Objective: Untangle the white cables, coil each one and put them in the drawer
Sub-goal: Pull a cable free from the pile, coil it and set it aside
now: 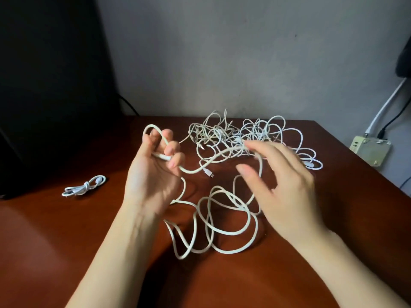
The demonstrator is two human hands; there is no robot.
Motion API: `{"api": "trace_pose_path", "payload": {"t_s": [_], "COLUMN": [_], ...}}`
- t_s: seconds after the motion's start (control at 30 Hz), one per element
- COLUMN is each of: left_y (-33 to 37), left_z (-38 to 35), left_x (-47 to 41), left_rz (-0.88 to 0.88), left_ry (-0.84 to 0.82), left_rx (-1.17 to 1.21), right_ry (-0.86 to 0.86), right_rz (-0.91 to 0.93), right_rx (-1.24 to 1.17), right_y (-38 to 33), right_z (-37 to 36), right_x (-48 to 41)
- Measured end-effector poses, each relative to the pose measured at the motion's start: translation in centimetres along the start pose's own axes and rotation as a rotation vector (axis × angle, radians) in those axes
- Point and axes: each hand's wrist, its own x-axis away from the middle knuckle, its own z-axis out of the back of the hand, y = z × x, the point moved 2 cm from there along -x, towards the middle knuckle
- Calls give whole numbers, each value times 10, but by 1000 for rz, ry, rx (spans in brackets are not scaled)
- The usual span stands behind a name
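My left hand [153,172] is raised palm-up over the brown table [66,230] and grips one loop of a thick white cable [209,230]. The rest of that cable lies in loose loops on the table below both hands. My right hand [282,183] is blurred, with fingers spread, and the cable runs over its fingertips; its grip is unclear. A tangled pile of thinner white cables [244,136] lies behind the hands. A small white cable, coiled and knotted [83,188], rests at the left. No drawer is in view.
A large black object [49,85] stands at the back left against the grey wall. A pale power strip [370,150] with plugged-in leads sits past the table's right edge. The table's front edge is near my forearms.
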Motion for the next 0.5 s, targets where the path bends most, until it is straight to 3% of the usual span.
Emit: {"api": "trace_pose_path", "payload": {"t_s": [0.13, 0.23, 0.4, 0.5], "left_y": [0, -2, -13, -28], "left_z": [2, 0, -3, -5], "left_x": [-1, 1, 4, 9], "left_rz": [-1, -14, -89, -106], "left_ry": [-14, -40, -17, -104], "left_rx": [0, -51, -502, -834], "right_ry": [-21, -98, -3, 13], "right_rz": [-365, -470, -201, -46], "right_rx": [-349, -442, -395, -369], "right_y": [11, 14, 4, -6], "right_z": [-2, -8, 0, 5], "right_x": [0, 2, 2, 1]}}
